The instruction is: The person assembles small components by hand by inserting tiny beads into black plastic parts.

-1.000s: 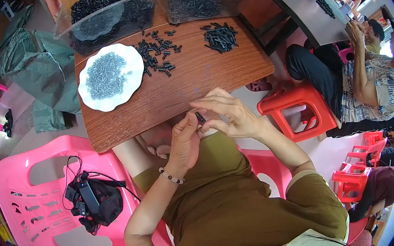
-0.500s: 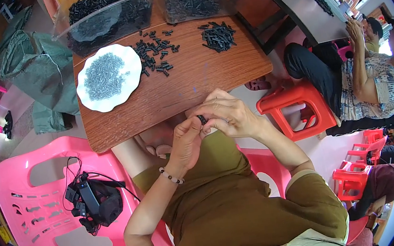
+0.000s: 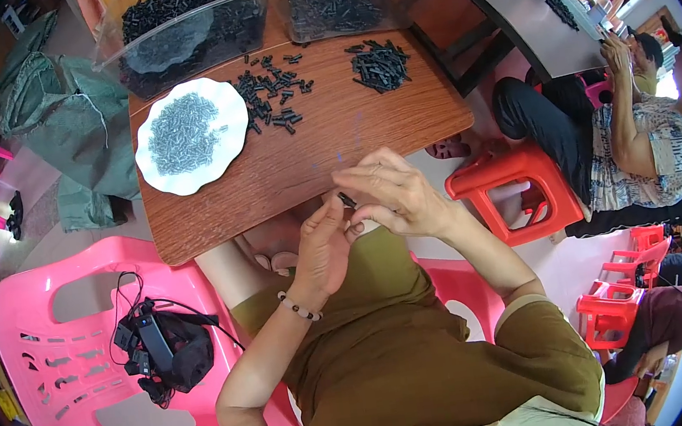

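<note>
Above my lap, at the table's near edge, my left hand (image 3: 324, 244) pinches a small black tubular plastic piece (image 3: 346, 200) between thumb and fingers. My right hand (image 3: 398, 196) is just beside it, thumb and fingers spread apart around the piece with nothing visibly gripped. On the table (image 3: 269, 171), a white scalloped plate (image 3: 174, 183) carries many tiny clear parts (image 3: 185, 134). Loose short black pieces (image 3: 268, 91) lie right of the plate. A pile of longer black pieces (image 3: 381, 65) sits farther right.
Two clear bins, a left bin (image 3: 194, 32) and a right bin (image 3: 347, 10), full of black parts stand at the table's back. A pink chair (image 3: 95, 266) holding black electronics is at my left. A red stool (image 3: 515, 193) and a seated person (image 3: 644, 145) are at right.
My right fingers have spread and lifted off the black piece, which both hands gripped before. It stays in my left hand, now more exposed.
</note>
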### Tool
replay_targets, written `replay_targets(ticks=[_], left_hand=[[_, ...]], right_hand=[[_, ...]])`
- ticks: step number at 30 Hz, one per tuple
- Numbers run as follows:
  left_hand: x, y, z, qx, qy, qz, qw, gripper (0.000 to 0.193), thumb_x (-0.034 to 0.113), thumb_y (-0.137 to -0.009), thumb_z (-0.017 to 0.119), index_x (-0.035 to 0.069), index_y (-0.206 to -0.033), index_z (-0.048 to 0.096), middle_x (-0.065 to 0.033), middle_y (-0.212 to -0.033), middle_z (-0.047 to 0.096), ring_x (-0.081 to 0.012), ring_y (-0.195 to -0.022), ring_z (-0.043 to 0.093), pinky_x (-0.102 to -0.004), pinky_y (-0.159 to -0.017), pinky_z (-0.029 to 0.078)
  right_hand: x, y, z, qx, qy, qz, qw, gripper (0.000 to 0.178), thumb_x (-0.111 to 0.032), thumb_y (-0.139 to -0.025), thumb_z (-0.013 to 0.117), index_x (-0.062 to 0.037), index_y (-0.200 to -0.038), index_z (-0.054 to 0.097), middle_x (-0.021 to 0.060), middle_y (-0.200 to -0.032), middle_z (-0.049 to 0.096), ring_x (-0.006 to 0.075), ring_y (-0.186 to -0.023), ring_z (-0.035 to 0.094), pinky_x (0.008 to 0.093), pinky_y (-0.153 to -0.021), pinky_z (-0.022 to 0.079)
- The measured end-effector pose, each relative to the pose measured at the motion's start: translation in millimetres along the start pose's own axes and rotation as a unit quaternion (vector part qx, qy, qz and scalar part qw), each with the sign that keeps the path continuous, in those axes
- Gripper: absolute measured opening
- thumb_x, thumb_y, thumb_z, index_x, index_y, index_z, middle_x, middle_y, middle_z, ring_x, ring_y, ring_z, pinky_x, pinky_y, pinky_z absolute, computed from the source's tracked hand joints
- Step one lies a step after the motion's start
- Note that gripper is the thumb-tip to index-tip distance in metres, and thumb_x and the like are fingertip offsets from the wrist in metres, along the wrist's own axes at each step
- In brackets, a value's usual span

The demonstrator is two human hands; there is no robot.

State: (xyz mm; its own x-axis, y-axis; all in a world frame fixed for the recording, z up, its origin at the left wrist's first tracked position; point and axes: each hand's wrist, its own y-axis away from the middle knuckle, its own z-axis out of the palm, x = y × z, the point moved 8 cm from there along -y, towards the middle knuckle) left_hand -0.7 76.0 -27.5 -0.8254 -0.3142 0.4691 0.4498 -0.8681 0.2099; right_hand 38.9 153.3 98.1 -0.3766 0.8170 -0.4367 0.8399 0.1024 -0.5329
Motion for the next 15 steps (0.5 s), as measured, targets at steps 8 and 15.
replay_targets(ticks=[8,15], left_hand=[[5.1,0.1,-1.4,0.009,0.008,0.008,1.0,0.034,0.027,-0.094,0.056,0.008,-0.122,0.057,0.0044,-0.099,0.059,-0.0089,-0.093,0.052,-0.0259,-0.082,0.042],[5.8,-0.1,-1.2,0.011,0.006,0.01,1.0,0.037,0.026,-0.093,0.056,0.007,-0.125,0.056,0.0035,-0.109,0.06,-0.0089,-0.095,0.053,-0.0253,-0.083,0.042]], right_hand=[[8.3,3.7,-13.9,0.048,-0.003,0.047,0.998,0.037,-0.019,-0.067,0.081,-0.0048,-0.095,0.062,0.0087,-0.097,0.065,0.0271,-0.091,0.057,0.0389,-0.084,0.042],[15.9,9.8,-3.2,0.036,0.008,0.061,0.997,0.03,-0.018,-0.069,0.078,-0.0067,-0.09,0.06,0.0061,-0.093,0.062,0.0284,-0.089,0.053,0.0382,-0.079,0.043]])
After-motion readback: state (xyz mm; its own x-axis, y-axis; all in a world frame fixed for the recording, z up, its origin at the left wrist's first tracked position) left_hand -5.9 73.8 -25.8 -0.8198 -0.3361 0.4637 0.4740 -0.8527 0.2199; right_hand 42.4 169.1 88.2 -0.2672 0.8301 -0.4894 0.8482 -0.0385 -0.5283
